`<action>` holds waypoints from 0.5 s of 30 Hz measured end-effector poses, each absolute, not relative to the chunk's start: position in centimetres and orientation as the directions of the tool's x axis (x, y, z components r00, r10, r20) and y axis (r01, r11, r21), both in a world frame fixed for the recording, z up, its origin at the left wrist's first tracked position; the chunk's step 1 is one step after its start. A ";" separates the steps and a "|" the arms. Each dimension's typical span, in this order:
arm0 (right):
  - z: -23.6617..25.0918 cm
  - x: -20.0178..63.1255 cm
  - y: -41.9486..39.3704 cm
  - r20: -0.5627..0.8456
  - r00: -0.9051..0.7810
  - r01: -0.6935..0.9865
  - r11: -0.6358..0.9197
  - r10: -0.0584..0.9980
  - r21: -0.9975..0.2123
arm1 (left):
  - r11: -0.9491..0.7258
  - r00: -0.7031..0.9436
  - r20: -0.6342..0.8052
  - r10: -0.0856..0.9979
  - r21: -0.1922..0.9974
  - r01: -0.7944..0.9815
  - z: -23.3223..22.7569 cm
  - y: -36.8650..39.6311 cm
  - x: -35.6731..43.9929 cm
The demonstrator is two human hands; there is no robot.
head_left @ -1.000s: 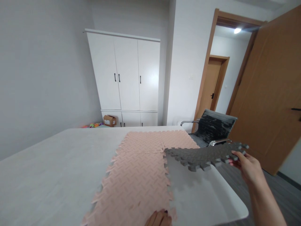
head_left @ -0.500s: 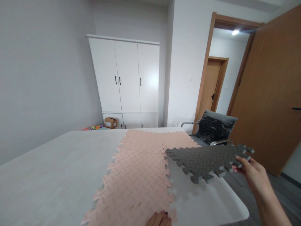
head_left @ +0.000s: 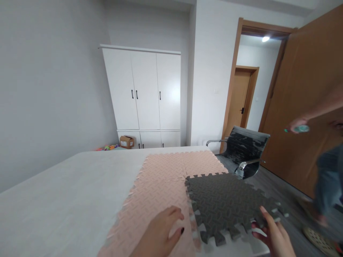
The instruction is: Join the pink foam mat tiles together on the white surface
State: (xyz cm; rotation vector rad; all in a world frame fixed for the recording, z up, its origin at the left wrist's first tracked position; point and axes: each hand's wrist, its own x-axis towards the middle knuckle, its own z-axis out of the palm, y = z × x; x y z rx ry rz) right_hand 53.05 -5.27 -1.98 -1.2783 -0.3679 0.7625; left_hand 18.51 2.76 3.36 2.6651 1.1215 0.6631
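A dark grey foam puzzle mat [head_left: 225, 203] lies beside the joined pink foam puzzle mats [head_left: 158, 192], its toothed left edge next to theirs. My right hand [head_left: 276, 232] grips the grey mat at its near right corner, one finger on top and others at the edge. Above the near pink mat is my left hand [head_left: 163, 230], fingers bent and apart from the thumb, holding nothing. Whether the grey teeth sit in the pink notches along the left edge I cannot tell.
The mats lie on a white table [head_left: 66, 185]. Past its right side stand a black chair [head_left: 241, 146] and an open wooden door [head_left: 308, 107]. Another person's hand [head_left: 297, 125] holds a green bottle at the right. A white cabinet [head_left: 144, 89] and cardboard box [head_left: 127, 142] are behind.
The grey mat has come down flatter and nearer to me, with my right hand moving down too. My left hand has come up over the pink mat. Another person has entered at the right.
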 end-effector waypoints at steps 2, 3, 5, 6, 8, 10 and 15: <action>-2.1 53.0 -5.2 -0.235 0.677 -0.357 0.032 0.697 -0.934 | -0.628 0.596 0.197 0.778 0.271 0.730 5.5 5.5 19.7; -2.1 53.0 -5.1 -0.265 0.666 -0.368 -0.001 0.697 -0.930 | -0.615 0.590 0.175 0.788 0.250 0.748 5.8 7.1 20.5; -2.3 53.2 -4.9 -0.281 0.655 -0.355 -0.043 0.701 -0.934 | -0.608 0.591 0.143 0.794 0.216 0.764 5.1 10.5 22.1; -2.4 53.4 -4.7 -0.268 0.649 -0.337 -0.047 0.713 -0.940 | -0.610 0.596 0.129 0.792 0.201 0.767 4.3 12.0 22.8; -2.5 53.7 -4.4 -0.213 0.638 -0.298 -0.017 0.740 -0.954 | -0.615 0.608 0.097 0.788 0.181 0.768 2.2 14.2 23.6; -2.3 54.1 -3.9 -0.162 0.632 -0.282 0.030 0.758 -0.959 | -0.618 0.615 0.076 0.785 0.166 0.769 0.4 15.5 23.7; 1.1 55.7 -1.6 -0.059 0.610 -0.276 0.142 0.790 -0.951 | -0.642 0.642 0.056 0.765 0.153 0.751 -1.4 16.3 22.5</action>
